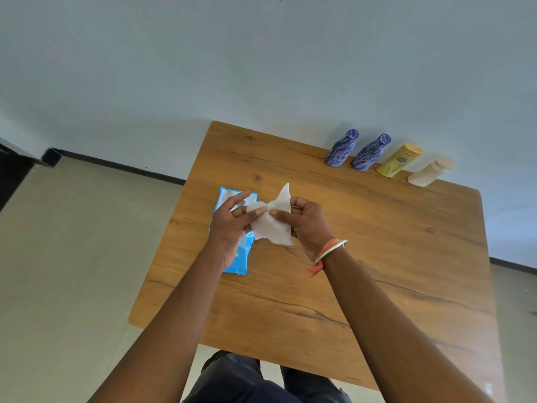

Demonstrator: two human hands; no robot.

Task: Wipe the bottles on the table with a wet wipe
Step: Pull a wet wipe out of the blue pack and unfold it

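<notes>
A white wet wipe (273,225) is held above the wooden table (363,242) between both hands. My left hand (229,225) pinches its left side and my right hand (308,225) pinches its right side. Under my left hand lies a blue wet-wipe pack (241,257), with its top flap open. Along the table's far right edge stand two blue patterned bottles (341,148) (370,152), a yellow bottle (399,160) and a pale cream bottle (430,171). Both hands are well short of the bottles.
A pale wall rises just behind the table and the bottles. Beige floor lies to the left, with a dark baseboard along the wall. My legs in dark trousers (261,382) are at the table's near edge.
</notes>
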